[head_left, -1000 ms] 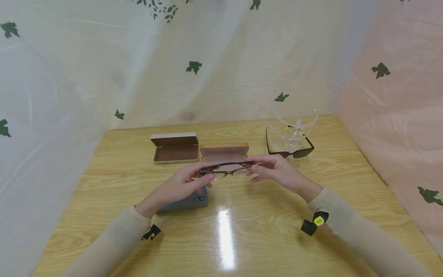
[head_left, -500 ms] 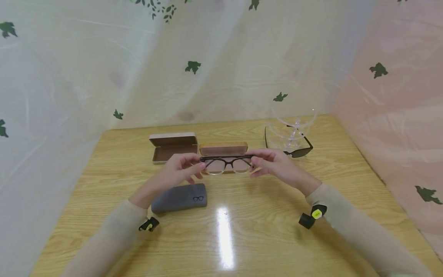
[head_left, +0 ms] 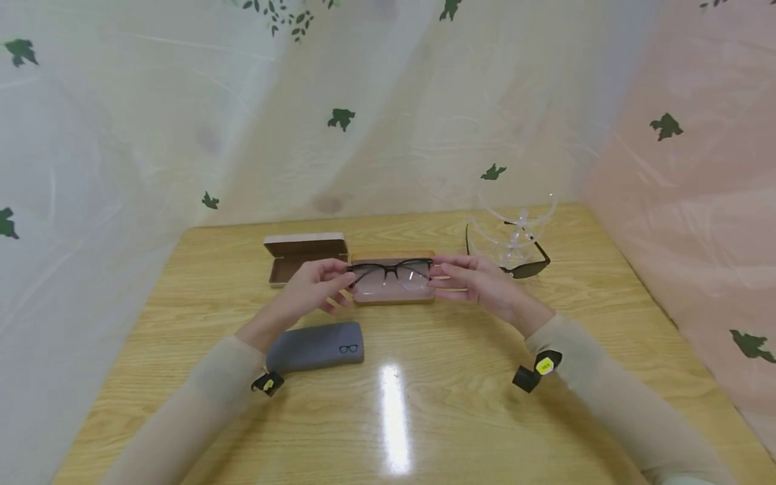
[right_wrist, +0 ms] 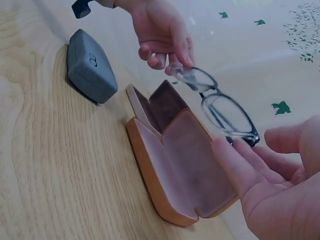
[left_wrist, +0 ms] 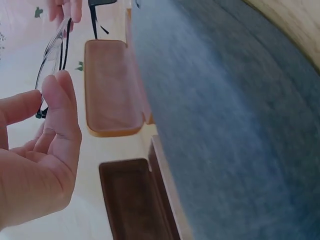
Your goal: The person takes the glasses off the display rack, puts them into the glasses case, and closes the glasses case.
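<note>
A pair of eyeglasses (head_left: 391, 271) with a black upper frame is held up over the open orange glasses case (head_left: 394, 301), which has a pink lining. My left hand (head_left: 306, 289) pinches one end of the frame between thumb and fingers. At the other end, my right hand (head_left: 488, 286) has its fingers extended and spread, with the fingertips right at the frame corner. In the right wrist view, that thumb (right_wrist: 282, 139) stands slightly off the frame. The glasses' temples (right_wrist: 222, 117) lie folded behind the lenses.
An open brown-lined glasses case (head_left: 306, 259) stands left of the orange one. A closed grey glasses case (head_left: 315, 347) lies nearer on the wooden table (head_left: 473, 417). Black sunglasses (head_left: 530, 269) hang by a clear display stand (head_left: 515, 239) at the back right.
Both hands have carried the glasses away from me, over the orange case, and the lenses have turned to face up more. The right fingers have loosened and spread. The grey case shows fully.
</note>
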Tool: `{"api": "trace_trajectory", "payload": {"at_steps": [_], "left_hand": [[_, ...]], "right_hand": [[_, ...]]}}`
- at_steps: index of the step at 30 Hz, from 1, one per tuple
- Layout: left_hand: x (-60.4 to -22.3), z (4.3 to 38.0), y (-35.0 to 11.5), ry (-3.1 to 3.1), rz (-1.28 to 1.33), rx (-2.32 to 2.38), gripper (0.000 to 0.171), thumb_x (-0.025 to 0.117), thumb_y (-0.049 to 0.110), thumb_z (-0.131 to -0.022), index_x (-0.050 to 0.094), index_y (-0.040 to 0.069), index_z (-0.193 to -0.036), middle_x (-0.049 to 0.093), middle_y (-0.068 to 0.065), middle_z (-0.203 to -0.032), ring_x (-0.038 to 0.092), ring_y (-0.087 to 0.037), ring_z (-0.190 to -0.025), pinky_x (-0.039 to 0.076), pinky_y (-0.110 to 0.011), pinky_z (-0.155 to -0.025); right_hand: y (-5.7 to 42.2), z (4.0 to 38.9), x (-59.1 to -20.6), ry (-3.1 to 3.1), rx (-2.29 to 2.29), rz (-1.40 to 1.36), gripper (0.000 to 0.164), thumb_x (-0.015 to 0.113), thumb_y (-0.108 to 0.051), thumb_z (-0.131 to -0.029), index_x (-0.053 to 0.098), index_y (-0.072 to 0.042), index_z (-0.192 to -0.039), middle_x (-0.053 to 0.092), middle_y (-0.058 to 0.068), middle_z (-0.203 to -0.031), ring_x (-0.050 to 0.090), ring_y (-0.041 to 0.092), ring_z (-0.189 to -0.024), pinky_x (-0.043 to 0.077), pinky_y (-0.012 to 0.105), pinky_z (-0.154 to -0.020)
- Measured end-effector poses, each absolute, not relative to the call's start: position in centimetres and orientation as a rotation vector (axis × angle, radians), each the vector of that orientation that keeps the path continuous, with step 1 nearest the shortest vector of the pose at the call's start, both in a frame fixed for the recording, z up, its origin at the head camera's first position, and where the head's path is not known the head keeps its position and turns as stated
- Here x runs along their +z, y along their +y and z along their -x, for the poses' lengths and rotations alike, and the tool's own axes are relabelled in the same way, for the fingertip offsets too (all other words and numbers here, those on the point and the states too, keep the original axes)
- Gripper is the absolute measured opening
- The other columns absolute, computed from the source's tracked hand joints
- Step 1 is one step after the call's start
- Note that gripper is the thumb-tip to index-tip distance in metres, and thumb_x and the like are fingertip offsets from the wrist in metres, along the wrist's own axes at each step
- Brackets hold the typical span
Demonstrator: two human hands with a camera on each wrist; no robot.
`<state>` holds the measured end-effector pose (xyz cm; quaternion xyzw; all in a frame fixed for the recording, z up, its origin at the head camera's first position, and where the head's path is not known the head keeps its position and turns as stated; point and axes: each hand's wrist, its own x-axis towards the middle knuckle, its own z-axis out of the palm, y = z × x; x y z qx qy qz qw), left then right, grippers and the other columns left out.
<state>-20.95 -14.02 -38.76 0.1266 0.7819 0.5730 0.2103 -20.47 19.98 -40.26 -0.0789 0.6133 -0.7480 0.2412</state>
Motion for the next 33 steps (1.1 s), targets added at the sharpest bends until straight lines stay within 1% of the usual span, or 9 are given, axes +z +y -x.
{"api": "trace_trajectory", "payload": {"at_steps": [5,10,12,17,20,22,25,29,33], "left_hand": [[-39.6,21.9,-14.4,2.151,-0.271,1.564,0.043,0.061,0.027,-0.104,0.054,-0.003,-0.134,0.068,-0.026,-0.118,0.07,-0.042,-0.096,0.061,-0.05,-0.074],[-40.3,22.9,-14.4,2.104,-0.162,1.516,0.048,0.063,0.025,-0.103,0.05,-0.005,-0.14,0.07,-0.021,-0.118,0.07,-0.038,-0.098,0.062,-0.042,-0.074],[-40.4,23.3,-14.4,2.095,-0.119,1.499,0.051,0.062,0.024,-0.103,0.048,-0.005,-0.142,0.07,-0.02,-0.118,0.072,-0.035,-0.096,0.062,-0.038,-0.073],[-40.7,24.3,-13.8,2.087,-0.06,1.479,0.05,0.061,0.018,-0.104,0.047,-0.007,-0.145,0.067,-0.023,-0.124,0.074,-0.026,-0.086,0.061,-0.032,-0.066],[-40.8,24.8,-13.3,2.105,-0.048,1.451,0.048,0.062,0.016,-0.103,0.049,-0.008,-0.143,0.067,-0.024,-0.123,0.074,-0.025,-0.083,0.061,-0.032,-0.065],[-40.9,25.2,-13.1,2.126,-0.056,1.42,0.044,0.062,0.015,-0.103,0.053,-0.007,-0.14,0.069,-0.024,-0.118,0.075,-0.026,-0.082,0.062,-0.034,-0.066],[-40.7,25.8,-12.8,2.161,-0.068,1.359,0.039,0.063,0.017,-0.103,0.059,-0.006,-0.134,0.072,-0.023,-0.108,0.075,-0.028,-0.082,0.062,-0.038,-0.07],[-40.4,26.2,-12.8,2.159,-0.055,1.295,0.042,0.066,0.021,-0.101,0.06,-0.004,-0.135,0.073,-0.021,-0.107,0.075,-0.029,-0.089,0.061,-0.041,-0.08],[-40.3,26.4,-13.0,2.138,-0.038,1.278,0.042,0.067,0.023,-0.101,0.062,-0.002,-0.134,0.074,-0.018,-0.11,0.073,-0.029,-0.096,0.06,-0.044,-0.085]], "right_hand": [[19.9,20.6,-40.8,1.624,-2.032,0.221,0.051,0.051,-0.008,-0.107,0.034,0.007,-0.152,0.044,0.03,-0.149,0.06,0.032,-0.125,0.049,0.043,-0.103],[19.8,20.7,-41.4,1.614,-1.967,0.247,0.055,0.05,-0.01,-0.108,0.028,0.008,-0.155,0.039,0.031,-0.152,0.055,0.037,-0.13,0.046,0.045,-0.106],[19.8,20.8,-41.6,1.618,-1.946,0.267,0.057,0.05,-0.012,-0.108,0.025,0.008,-0.155,0.038,0.031,-0.153,0.05,0.04,-0.133,0.045,0.045,-0.106],[19.7,21.1,-42.1,1.601,-1.949,0.241,0.056,0.047,-0.01,-0.108,0.023,0.007,-0.156,0.035,0.029,-0.155,0.041,0.047,-0.138,0.047,0.043,-0.105],[19.6,21.4,-42.4,1.589,-1.95,0.208,0.056,0.046,-0.007,-0.108,0.021,0.007,-0.157,0.032,0.028,-0.158,0.04,0.047,-0.138,0.047,0.043,-0.105],[19.6,21.6,-42.6,1.587,-1.94,0.2,0.057,0.044,-0.007,-0.109,0.018,0.008,-0.157,0.029,0.028,-0.159,0.039,0.046,-0.139,0.045,0.045,-0.107],[19.5,21.8,-43.0,1.579,-1.936,0.188,0.056,0.041,-0.006,-0.109,0.016,0.009,-0.157,0.027,0.027,-0.16,0.038,0.046,-0.14,0.043,0.047,-0.108],[19.6,22.0,-43.5,1.576,-1.933,0.186,0.057,0.039,-0.005,-0.109,0.013,0.01,-0.157,0.025,0.028,-0.16,0.037,0.046,-0.14,0.043,0.047,-0.108],[19.7,22.2,-43.7,1.577,-1.924,0.202,0.058,0.039,-0.006,-0.11,0.01,0.011,-0.157,0.023,0.03,-0.16,0.037,0.046,-0.14,0.043,0.047,-0.108]]}}
